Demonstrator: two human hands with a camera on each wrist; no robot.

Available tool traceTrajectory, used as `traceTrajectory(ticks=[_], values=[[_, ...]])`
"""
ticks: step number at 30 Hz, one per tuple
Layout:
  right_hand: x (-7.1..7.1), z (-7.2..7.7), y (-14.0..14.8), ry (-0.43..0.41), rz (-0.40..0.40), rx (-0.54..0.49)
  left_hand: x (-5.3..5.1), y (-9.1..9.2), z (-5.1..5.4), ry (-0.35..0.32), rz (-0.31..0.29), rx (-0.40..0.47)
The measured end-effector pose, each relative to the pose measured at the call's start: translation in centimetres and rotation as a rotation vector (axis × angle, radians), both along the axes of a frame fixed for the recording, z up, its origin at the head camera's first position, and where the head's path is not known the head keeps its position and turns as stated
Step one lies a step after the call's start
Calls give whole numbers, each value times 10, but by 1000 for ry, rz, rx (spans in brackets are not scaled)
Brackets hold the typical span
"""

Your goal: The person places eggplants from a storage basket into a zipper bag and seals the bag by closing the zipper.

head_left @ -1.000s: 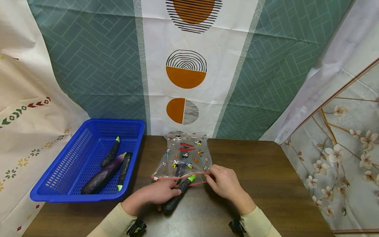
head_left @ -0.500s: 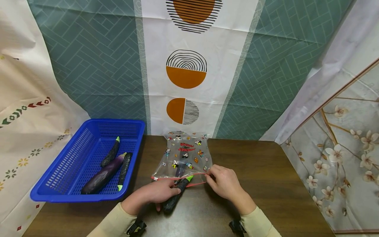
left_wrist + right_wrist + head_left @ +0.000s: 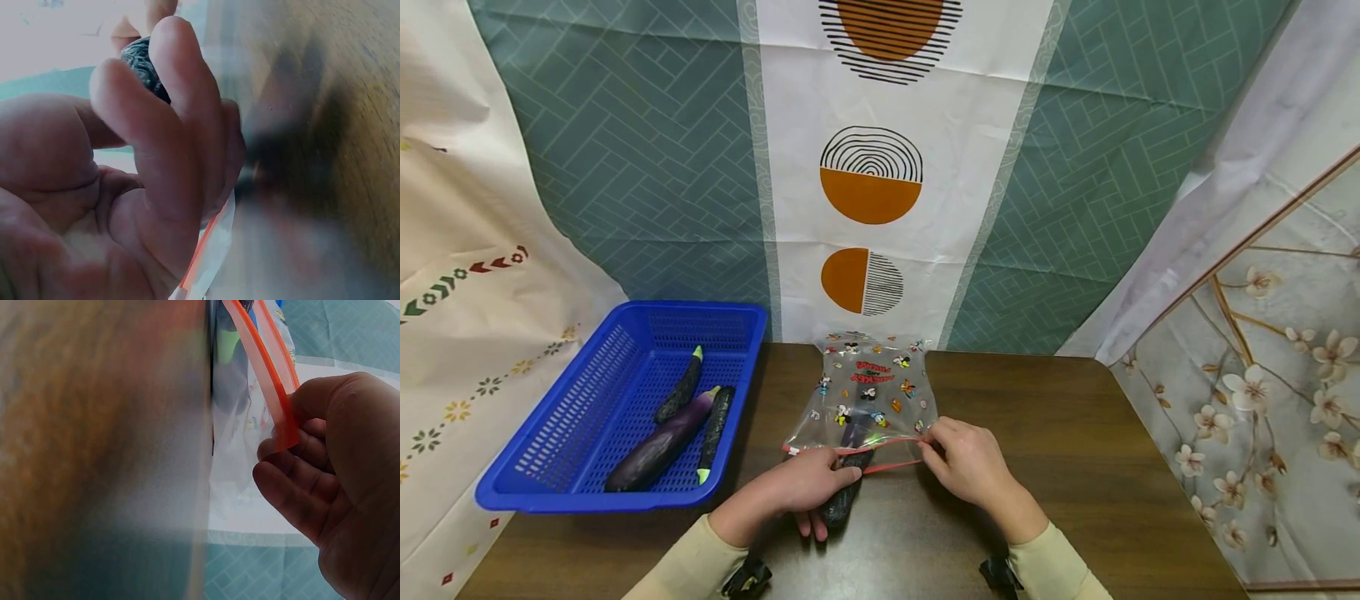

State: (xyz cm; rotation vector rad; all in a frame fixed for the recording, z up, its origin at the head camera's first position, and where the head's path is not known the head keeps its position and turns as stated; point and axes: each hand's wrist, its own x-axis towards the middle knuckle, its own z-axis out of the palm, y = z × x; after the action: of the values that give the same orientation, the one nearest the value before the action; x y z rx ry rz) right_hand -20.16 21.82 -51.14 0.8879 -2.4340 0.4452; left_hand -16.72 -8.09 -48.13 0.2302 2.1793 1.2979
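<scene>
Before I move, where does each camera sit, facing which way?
Head: worn on the head, facing forward and down; sees blue basket, clear bag, left hand, right hand, sleeves.
Left wrist: worn there, facing that hand's fingers holding a dark vegetable.
Right wrist: worn there, facing that hand pinching the bag's red edge.
Shared by both wrists: table, red edge.

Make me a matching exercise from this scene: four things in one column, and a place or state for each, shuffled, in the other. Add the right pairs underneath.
Column one
1. Left hand
2. Purple eggplant
3. Clear bag
4. Right hand

Column two
A. Lies in the blue basket
B. Pinches the red edge of an opening
C. Holds a dark, bumpy cucumber
D. Is printed with small cartoon figures

Right pairs
1-C, 2-A, 3-D, 4-B
</scene>
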Motion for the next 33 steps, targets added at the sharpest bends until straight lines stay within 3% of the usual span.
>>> traceTrajectory(ticks=[15, 33], values=[[0, -1, 0, -14, -12, 9, 1, -1, 2, 11, -22, 1], [0, 0, 0, -17, -5, 2, 1, -2, 3, 36, 13, -70]])
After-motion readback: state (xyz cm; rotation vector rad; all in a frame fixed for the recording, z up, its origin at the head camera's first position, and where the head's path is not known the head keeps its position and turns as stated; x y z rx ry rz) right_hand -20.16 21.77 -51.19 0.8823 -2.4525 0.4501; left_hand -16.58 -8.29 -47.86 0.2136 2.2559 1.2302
